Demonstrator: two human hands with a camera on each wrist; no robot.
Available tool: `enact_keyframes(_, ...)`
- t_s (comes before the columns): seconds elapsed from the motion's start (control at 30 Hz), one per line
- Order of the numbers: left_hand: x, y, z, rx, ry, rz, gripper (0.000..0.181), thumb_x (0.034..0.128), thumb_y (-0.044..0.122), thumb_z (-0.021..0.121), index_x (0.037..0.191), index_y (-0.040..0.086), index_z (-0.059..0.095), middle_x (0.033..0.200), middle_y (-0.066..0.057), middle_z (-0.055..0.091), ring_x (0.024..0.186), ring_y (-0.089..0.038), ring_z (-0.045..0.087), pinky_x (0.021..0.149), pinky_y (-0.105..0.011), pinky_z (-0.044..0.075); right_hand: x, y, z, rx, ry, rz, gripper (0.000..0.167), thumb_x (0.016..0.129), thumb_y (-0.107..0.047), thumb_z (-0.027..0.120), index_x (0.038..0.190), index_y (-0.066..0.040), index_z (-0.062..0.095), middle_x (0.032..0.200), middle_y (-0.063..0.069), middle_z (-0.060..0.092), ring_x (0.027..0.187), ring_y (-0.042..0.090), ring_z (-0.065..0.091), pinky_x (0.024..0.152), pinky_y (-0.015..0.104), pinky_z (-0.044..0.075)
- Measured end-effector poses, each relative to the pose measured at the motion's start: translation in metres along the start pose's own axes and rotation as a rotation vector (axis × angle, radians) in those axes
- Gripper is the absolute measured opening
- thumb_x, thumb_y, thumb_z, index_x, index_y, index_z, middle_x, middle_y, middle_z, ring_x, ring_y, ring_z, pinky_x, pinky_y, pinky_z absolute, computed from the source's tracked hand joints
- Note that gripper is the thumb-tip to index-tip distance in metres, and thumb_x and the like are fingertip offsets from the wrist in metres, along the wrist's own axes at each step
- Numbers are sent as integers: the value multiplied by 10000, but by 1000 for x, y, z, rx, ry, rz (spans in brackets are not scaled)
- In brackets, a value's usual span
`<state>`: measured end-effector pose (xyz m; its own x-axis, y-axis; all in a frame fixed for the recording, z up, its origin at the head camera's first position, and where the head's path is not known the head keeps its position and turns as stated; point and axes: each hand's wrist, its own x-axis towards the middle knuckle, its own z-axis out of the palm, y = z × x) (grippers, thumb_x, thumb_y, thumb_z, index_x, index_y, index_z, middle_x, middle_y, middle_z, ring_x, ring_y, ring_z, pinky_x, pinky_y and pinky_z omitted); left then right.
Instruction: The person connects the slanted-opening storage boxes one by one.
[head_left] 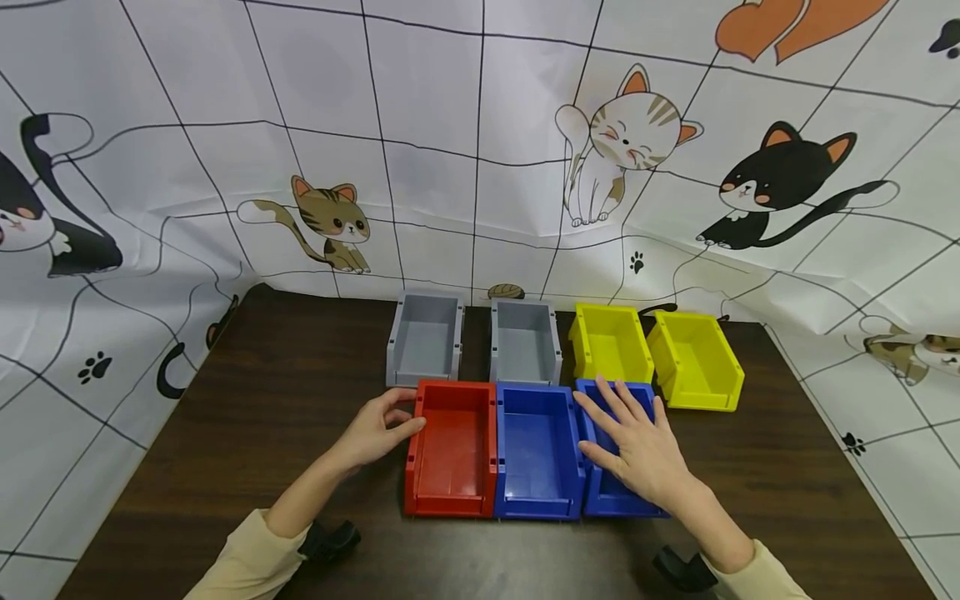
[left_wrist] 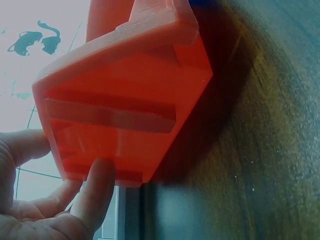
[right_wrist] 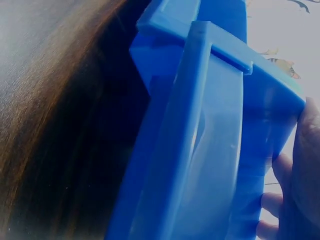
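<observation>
My left hand [head_left: 378,429] is at the left side of a red bin [head_left: 453,450]. In the left wrist view its fingers [left_wrist: 97,192] touch the outer side wall, and the thumb lies at the rim. Against the red bin's right side stands a blue bin [head_left: 540,454]. A second blue bin [head_left: 626,500] is to the right of that one, angled slightly. My right hand [head_left: 641,450] lies spread over this second bin, covering much of it; in the right wrist view its fingertips [right_wrist: 272,202] are at the bin's far wall.
Behind the row stand two grey bins [head_left: 425,342] and two yellow bins [head_left: 697,362], the right yellow one turned. All sit on a dark wooden table [head_left: 300,350]. A white cloth [head_left: 435,167] printed with cats hangs behind the table and around its sides.
</observation>
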<state>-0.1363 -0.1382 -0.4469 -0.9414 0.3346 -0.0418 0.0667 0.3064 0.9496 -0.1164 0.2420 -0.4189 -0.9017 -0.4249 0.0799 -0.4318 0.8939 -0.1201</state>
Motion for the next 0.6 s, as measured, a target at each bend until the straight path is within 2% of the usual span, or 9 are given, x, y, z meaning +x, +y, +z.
enact_keyframes(0.23, -1, -2, -1, -6, 10, 4, 459, 904, 106, 620, 1277, -100, 449, 1153, -271, 592, 926, -282, 622, 710, -282, 467, 1, -1, 2, 13, -6, 0, 642, 918, -549, 464, 1480, -299, 282, 1550, 83, 185, 1404, 334, 141, 1026, 679, 31)
enact_keyframes(0.43, -1, 0, -2, 0, 15, -8, 461, 905, 116, 620, 1281, -90, 450, 1124, -260, 611, 931, -279, 622, 732, -309, 467, 2, -1, 5, 21, 5, -3, 636, 920, -534, 472, 1481, -301, 280, 1547, 89, 195, 1405, 334, 140, 1025, 680, 19)
enact_keyframes(0.6, -3, 0, 1, 4, 8, -11, 463, 906, 115, 619, 1281, -94, 446, 1110, -253, 618, 925, -276, 621, 700, -306, 458, -3, -3, 18, 9, -10, 6, 647, 916, -558, 457, 1482, -304, 276, 1547, 96, 193, 1401, 346, 148, 1012, 697, 23)
